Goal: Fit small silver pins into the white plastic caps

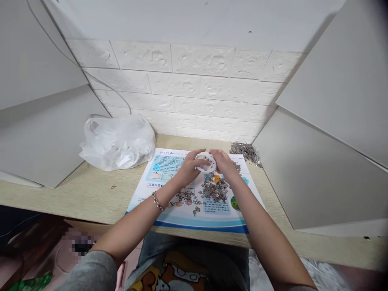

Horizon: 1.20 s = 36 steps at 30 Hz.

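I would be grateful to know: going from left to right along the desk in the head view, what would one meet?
White plastic bag, left hand, white ring-shaped piece, right hand, rear pile of metal parts.

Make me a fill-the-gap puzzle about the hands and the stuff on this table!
The left hand holds a round thing coloured ____, with the right hand at its edge.
On the left wrist is a metal ____.
The plastic bag lies to the ____ of the printed sheet.
The wall is patterned like ____.

Missing words: white; bracelet; left; bricks.
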### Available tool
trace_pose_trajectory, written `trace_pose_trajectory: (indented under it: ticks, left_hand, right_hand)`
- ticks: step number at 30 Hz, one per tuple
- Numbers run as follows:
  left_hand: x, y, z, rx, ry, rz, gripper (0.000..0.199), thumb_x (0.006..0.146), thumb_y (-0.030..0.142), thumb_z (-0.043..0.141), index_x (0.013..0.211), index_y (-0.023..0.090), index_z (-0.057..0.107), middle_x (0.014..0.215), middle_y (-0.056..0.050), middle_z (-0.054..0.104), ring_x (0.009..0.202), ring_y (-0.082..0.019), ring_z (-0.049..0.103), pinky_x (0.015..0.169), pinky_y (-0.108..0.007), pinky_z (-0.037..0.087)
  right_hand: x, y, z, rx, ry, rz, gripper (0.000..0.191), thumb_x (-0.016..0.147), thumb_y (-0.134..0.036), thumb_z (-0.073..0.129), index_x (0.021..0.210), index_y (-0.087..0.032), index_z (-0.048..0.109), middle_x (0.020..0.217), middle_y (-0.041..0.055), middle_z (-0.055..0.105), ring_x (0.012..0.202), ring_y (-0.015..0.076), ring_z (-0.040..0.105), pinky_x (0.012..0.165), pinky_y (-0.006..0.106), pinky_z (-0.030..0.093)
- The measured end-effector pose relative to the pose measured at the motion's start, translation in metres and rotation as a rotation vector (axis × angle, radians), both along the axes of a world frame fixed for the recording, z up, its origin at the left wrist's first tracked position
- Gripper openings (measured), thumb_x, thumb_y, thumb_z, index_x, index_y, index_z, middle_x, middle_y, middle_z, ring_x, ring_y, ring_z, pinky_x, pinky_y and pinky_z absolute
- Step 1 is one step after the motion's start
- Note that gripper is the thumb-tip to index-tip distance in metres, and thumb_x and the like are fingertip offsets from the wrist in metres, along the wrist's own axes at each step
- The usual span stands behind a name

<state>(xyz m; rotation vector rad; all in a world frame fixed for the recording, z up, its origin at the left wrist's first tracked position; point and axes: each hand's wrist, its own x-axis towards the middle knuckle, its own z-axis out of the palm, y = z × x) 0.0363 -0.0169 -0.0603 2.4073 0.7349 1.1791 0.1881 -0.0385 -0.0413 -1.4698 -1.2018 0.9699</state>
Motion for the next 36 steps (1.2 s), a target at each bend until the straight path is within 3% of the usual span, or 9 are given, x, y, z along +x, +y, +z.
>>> trace_pose_trajectory:
  ticks: [3, 5, 9, 12, 17, 21, 25, 31, 36]
  left_hand:
    - [0.001, -0.002, 0.002, -0.106, -0.057, 0.031, 0.028, 0.072, 0.008, 0.052, 0.096, 0.022, 0.057, 0.130, -0.007, 0.039, 0.118, -0.023, 0.036, 0.096, -0.045, 0.032]
    - [0.002, -0.001, 0.004, -0.402, -0.178, -0.003, 0.045, 0.072, 0.011, 0.052, 0.115, 0.021, 0.044, 0.129, -0.011, 0.039, 0.111, -0.022, 0.044, 0.088, -0.040, 0.042]
    - [0.001, -0.001, 0.011, -1.131, -0.370, -0.301, 0.046, 0.080, 0.021, 0.042, 0.126, 0.020, 0.034, 0.110, -0.013, 0.054, 0.087, -0.020, 0.059, 0.066, -0.031, 0.051]
    - [0.001, -0.006, 0.017, -1.348, -0.421, -0.466, 0.041, 0.086, 0.032, 0.039, 0.125, 0.019, 0.039, 0.109, -0.016, 0.054, 0.086, -0.021, 0.061, 0.063, -0.027, 0.052]
    - [0.004, -0.017, 0.023, -1.342, -0.417, -0.411, 0.058, 0.085, 0.030, 0.048, 0.135, 0.026, 0.018, 0.115, -0.015, 0.049, 0.082, -0.017, 0.061, 0.058, -0.019, 0.050]
    - [0.005, -0.020, 0.029, -1.158, -0.290, -0.168, 0.045, 0.084, 0.020, 0.041, 0.128, 0.022, 0.031, 0.101, -0.012, 0.055, 0.072, -0.016, 0.062, 0.054, -0.020, 0.050]
    - [0.004, -0.019, 0.030, -0.925, -0.135, 0.047, 0.043, 0.082, 0.016, 0.034, 0.124, 0.025, 0.038, 0.100, -0.009, 0.055, 0.069, -0.015, 0.061, 0.051, -0.022, 0.050]
    - [0.003, -0.017, 0.027, -0.920, -0.121, 0.107, 0.040, 0.086, 0.023, 0.032, 0.125, 0.025, 0.038, 0.102, -0.009, 0.056, 0.063, -0.013, 0.061, 0.053, -0.023, 0.051]
    - [0.003, -0.017, 0.024, -0.878, -0.096, 0.140, 0.044, 0.087, 0.019, 0.031, 0.129, 0.027, 0.035, 0.098, -0.007, 0.058, 0.062, -0.011, 0.060, 0.054, -0.021, 0.050]
  right_hand:
    - [-0.005, 0.000, -0.003, -0.128, 0.156, 0.102, 0.030, 0.070, -0.048, 0.051, 0.075, -0.019, 0.045, 0.046, -0.0061, 0.035, 0.034, 0.0068, 0.028, 0.035, 0.021, 0.018]
    - [-0.007, -0.001, -0.003, -0.134, 0.224, 0.095, 0.028, 0.071, -0.046, 0.051, 0.073, -0.019, 0.044, 0.046, -0.0063, 0.035, 0.034, 0.0062, 0.026, 0.034, 0.021, 0.015]
    - [-0.005, 0.002, -0.004, -0.097, 0.251, 0.047, 0.028, 0.069, -0.045, 0.053, 0.071, -0.018, 0.045, 0.048, -0.0058, 0.038, 0.036, 0.0056, 0.028, 0.036, 0.020, 0.019]
    - [-0.002, 0.004, -0.006, -0.032, 0.141, 0.045, 0.030, 0.069, -0.046, 0.053, 0.071, -0.017, 0.050, 0.054, -0.0038, 0.045, 0.043, 0.0071, 0.036, 0.041, 0.020, 0.028]
    - [-0.005, -0.003, -0.002, 0.009, -0.164, 0.051, 0.039, 0.074, -0.053, 0.046, 0.086, -0.017, 0.056, 0.070, 0.0010, 0.058, 0.058, 0.0121, 0.050, 0.052, 0.022, 0.036]
    - [-0.010, -0.014, 0.004, -0.011, -0.346, 0.059, 0.051, 0.079, -0.061, 0.034, 0.106, -0.019, 0.044, 0.063, 0.0006, 0.055, 0.051, 0.0146, 0.051, 0.050, 0.024, 0.035]
    - [-0.012, -0.017, 0.007, 0.058, -0.491, 0.006, 0.043, 0.087, -0.051, 0.019, 0.106, -0.019, 0.041, 0.055, -0.0001, 0.049, 0.051, 0.0164, 0.048, 0.048, 0.024, 0.030]
    - [-0.013, -0.020, 0.011, 0.154, -0.598, 0.025, 0.033, 0.085, -0.037, 0.032, 0.109, -0.024, 0.051, 0.051, -0.0020, 0.047, 0.048, 0.0133, 0.044, 0.049, 0.023, 0.027]
    - [-0.015, -0.018, 0.010, 0.078, -0.518, 0.040, 0.041, 0.081, -0.038, 0.040, 0.116, -0.019, 0.050, 0.046, -0.0044, 0.044, 0.044, 0.0120, 0.041, 0.047, 0.023, 0.029]
